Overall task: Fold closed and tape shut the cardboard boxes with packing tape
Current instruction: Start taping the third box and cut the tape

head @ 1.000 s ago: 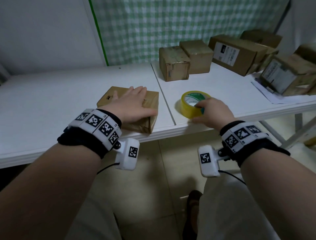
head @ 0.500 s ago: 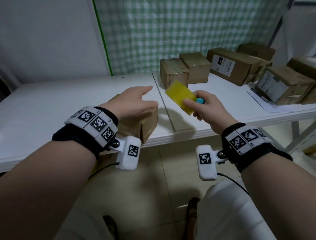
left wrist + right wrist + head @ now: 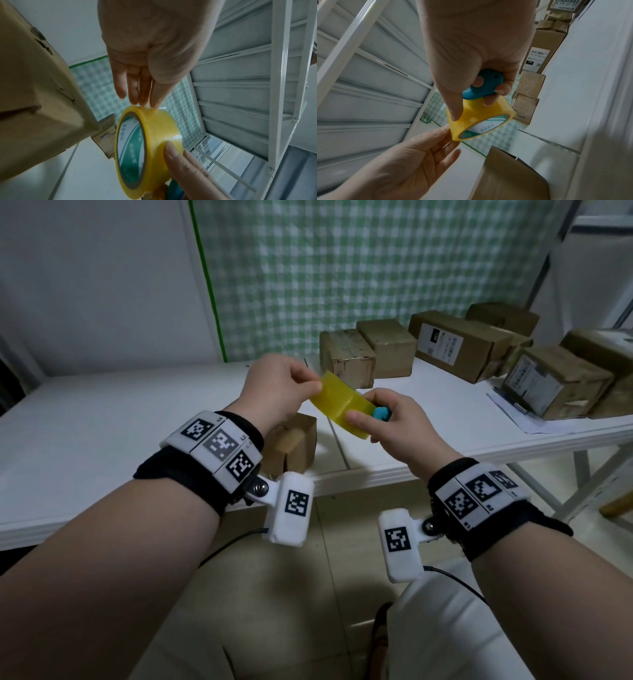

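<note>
My right hand (image 3: 363, 416) grips a yellow packing tape roll (image 3: 339, 402) in the air above the table's front edge, thumb on its outer face. The same hand also clasps a small blue cutter (image 3: 381, 413) against the roll. My left hand (image 3: 317, 386) pinches the roll's upper rim with its fingertips (image 3: 145, 104). In the right wrist view the roll (image 3: 477, 119) shows its green-and-white core, with the cutter (image 3: 481, 83) behind it. A small brown cardboard box (image 3: 291, 443) sits on the white table (image 3: 102, 422) below my left wrist, its top hidden by the hand.
Several brown cardboard boxes (image 3: 459, 344) stand at the back right of the table, some with shipping labels. Loose papers (image 3: 513, 414) lie under the right-most box (image 3: 555, 381). A green checked curtain (image 3: 342, 268) hangs behind. White table legs (image 3: 582, 474) stand at right.
My right hand lifted the tape roll off the table and tilted it. My left hand left the small box's top and rose to take the roll's rim.
</note>
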The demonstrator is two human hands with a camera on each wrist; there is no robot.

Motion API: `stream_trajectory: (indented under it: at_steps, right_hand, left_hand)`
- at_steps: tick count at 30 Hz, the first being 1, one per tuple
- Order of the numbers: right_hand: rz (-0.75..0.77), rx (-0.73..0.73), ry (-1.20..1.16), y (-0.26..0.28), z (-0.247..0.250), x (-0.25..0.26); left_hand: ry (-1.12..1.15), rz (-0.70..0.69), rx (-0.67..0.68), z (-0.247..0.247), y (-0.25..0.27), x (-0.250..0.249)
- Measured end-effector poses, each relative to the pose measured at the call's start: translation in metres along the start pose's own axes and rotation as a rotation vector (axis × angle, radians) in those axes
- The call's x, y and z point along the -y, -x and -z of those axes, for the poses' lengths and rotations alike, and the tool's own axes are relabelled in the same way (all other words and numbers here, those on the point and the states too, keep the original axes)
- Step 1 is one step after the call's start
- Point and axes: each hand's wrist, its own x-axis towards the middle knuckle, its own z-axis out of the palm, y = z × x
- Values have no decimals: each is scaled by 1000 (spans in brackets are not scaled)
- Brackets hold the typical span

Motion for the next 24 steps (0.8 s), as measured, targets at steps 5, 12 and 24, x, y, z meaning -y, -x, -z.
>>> stream_trajectory:
  at_steps: [5,12,24]
  right_hand:
    - [3,13,32,3,1,6]
    - [-46,156,-53,10,14,8]
    - [111,-48,505,1,6,39]
  left_hand:
    - [-44,-36,1,-4,2,-1]
    - [-74,-48,-38,2,-3,-6]
    - [76,211,-11,13,-15,8]
